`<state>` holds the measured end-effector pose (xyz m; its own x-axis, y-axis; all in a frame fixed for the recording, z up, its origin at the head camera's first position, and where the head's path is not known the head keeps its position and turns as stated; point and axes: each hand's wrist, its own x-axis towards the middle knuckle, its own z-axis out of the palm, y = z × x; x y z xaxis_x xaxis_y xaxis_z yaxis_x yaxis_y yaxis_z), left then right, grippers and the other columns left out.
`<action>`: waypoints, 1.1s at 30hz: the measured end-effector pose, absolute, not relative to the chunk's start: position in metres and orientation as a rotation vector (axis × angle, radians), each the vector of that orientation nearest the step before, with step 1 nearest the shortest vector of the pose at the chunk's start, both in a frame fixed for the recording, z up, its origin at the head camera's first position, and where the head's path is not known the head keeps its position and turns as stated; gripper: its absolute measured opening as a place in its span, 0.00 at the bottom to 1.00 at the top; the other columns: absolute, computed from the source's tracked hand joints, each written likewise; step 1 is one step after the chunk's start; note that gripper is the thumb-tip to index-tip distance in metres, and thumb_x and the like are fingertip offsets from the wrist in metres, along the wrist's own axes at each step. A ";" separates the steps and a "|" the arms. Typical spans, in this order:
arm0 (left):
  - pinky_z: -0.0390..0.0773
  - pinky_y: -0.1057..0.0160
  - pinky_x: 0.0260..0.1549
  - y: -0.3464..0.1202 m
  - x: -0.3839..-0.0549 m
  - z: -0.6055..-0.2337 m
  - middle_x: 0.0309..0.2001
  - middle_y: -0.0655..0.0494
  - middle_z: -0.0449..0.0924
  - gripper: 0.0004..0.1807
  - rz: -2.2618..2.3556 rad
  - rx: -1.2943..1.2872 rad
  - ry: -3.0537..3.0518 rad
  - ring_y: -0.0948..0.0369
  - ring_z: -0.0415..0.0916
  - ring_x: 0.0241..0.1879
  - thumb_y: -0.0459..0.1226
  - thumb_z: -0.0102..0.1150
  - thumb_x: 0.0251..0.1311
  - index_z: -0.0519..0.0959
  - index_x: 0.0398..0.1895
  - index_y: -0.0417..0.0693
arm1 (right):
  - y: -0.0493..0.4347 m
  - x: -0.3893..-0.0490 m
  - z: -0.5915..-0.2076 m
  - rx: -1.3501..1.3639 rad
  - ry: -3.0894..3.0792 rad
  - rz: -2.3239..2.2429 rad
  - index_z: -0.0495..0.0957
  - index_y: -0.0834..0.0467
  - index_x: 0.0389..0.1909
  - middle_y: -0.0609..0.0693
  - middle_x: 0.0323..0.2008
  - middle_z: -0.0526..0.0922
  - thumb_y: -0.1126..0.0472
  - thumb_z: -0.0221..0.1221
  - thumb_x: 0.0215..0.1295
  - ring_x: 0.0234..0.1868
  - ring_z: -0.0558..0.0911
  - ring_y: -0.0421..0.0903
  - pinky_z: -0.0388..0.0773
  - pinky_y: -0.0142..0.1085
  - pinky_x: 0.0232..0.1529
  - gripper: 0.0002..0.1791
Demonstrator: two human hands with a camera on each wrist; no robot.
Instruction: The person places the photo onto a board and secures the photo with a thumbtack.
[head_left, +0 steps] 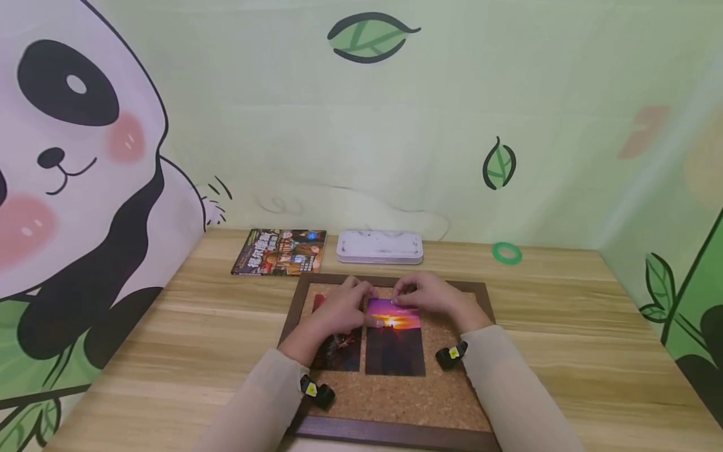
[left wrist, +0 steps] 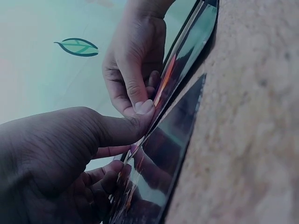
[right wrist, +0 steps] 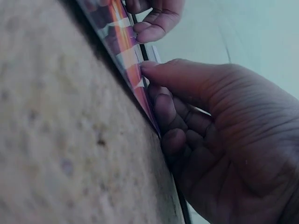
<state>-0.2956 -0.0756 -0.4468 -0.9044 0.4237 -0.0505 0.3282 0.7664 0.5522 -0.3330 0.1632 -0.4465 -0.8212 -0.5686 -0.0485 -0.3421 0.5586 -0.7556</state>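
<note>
A sunset photo (head_left: pixel 393 348), purple and orange above a dark lower half, lies on a framed cork board (head_left: pixel 390 398). My left hand (head_left: pixel 342 307) reaches over a darker photo (head_left: pixel 341 355) beside it. The left thumb presses the sunset photo near its left edge, and the index finger lies by its top edge. At the top edge, my right hand (head_left: pixel 426 294) pinches the sunset photo between thumb and bent fingers. The right wrist view shows the right thumb (right wrist: pixel 173 77) at that edge. Whether something small also sits between those fingertips is too unclear to tell.
Behind the board lie a comic-style book (head_left: pixel 279 252) and a white tin case (head_left: pixel 380 247). A green tape roll (head_left: pixel 506 252) is at the back right of the wooden table (head_left: pixel 565 339). A printed panda backdrop (head_left: pixel 254 113) stands behind the table.
</note>
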 end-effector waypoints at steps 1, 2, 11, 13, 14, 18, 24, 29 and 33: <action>0.72 0.54 0.45 -0.076 -0.296 -0.446 0.49 0.53 0.69 0.29 0.823 0.598 2.789 0.54 0.69 0.42 0.52 0.76 0.51 0.77 0.54 0.54 | 0.162 -0.333 -0.446 -0.742 2.513 -1.115 0.85 0.52 0.36 0.44 0.33 0.85 0.58 0.65 0.67 0.38 0.78 0.45 0.74 0.41 0.46 0.02; 0.73 0.55 0.44 -0.076 -0.296 -0.446 0.49 0.53 0.69 0.29 0.825 0.595 2.788 0.54 0.70 0.42 0.52 0.76 0.51 0.77 0.54 0.54 | 0.162 -0.334 -0.446 -0.730 2.516 -1.107 0.85 0.51 0.36 0.44 0.33 0.85 0.58 0.65 0.67 0.38 0.78 0.44 0.74 0.40 0.45 0.02; 0.74 0.55 0.43 -0.077 -0.297 -0.444 0.49 0.53 0.68 0.30 0.829 0.589 2.781 0.54 0.70 0.42 0.53 0.76 0.51 0.77 0.55 0.53 | 0.160 -0.337 -0.445 -0.736 2.517 -1.103 0.85 0.52 0.35 0.44 0.33 0.84 0.58 0.65 0.66 0.37 0.78 0.44 0.74 0.40 0.43 0.03; 0.72 0.55 0.43 -0.076 -0.297 -0.444 0.48 0.54 0.68 0.30 0.820 0.600 2.786 0.55 0.69 0.41 0.53 0.76 0.51 0.77 0.55 0.53 | 0.162 -0.336 -0.446 -0.770 2.505 -1.119 0.85 0.53 0.36 0.44 0.33 0.84 0.59 0.65 0.67 0.37 0.78 0.45 0.74 0.41 0.44 0.02; 0.72 0.55 0.43 -0.075 -0.297 -0.444 0.47 0.54 0.68 0.30 0.822 0.606 2.783 0.55 0.69 0.40 0.53 0.76 0.51 0.77 0.54 0.52 | 0.164 -0.335 -0.446 -0.787 2.494 -1.128 0.85 0.53 0.36 0.45 0.34 0.84 0.60 0.64 0.67 0.38 0.78 0.45 0.74 0.41 0.45 0.02; 0.72 0.55 0.42 -0.073 -0.299 -0.444 0.46 0.53 0.68 0.30 0.819 0.616 2.779 0.55 0.69 0.40 0.53 0.76 0.52 0.77 0.55 0.52 | 0.168 -0.335 -0.446 -0.824 2.472 -1.149 0.84 0.54 0.38 0.46 0.35 0.84 0.60 0.63 0.68 0.38 0.79 0.45 0.75 0.41 0.46 0.03; 0.72 0.55 0.45 -0.073 -0.302 -0.443 0.48 0.54 0.69 0.31 0.803 0.642 2.788 0.55 0.70 0.43 0.54 0.75 0.52 0.77 0.57 0.52 | 0.169 -0.335 -0.443 -0.790 2.486 -1.158 0.84 0.53 0.41 0.46 0.37 0.84 0.58 0.62 0.70 0.40 0.80 0.46 0.77 0.41 0.47 0.05; 0.72 0.57 0.41 -0.074 -0.303 -0.441 0.48 0.53 0.69 0.31 0.785 0.683 2.791 0.55 0.70 0.40 0.54 0.74 0.53 0.77 0.57 0.51 | 0.171 -0.334 -0.435 -0.760 2.519 -1.148 0.83 0.51 0.44 0.45 0.40 0.84 0.54 0.61 0.72 0.43 0.79 0.46 0.74 0.43 0.52 0.07; 0.74 0.55 0.42 -0.075 -0.301 -0.437 0.51 0.51 0.69 0.31 0.780 0.694 2.774 0.55 0.71 0.41 0.54 0.71 0.56 0.75 0.59 0.51 | 0.179 -0.332 -0.423 -0.827 2.609 -1.174 0.83 0.52 0.44 0.46 0.41 0.84 0.54 0.60 0.73 0.46 0.80 0.46 0.76 0.47 0.53 0.08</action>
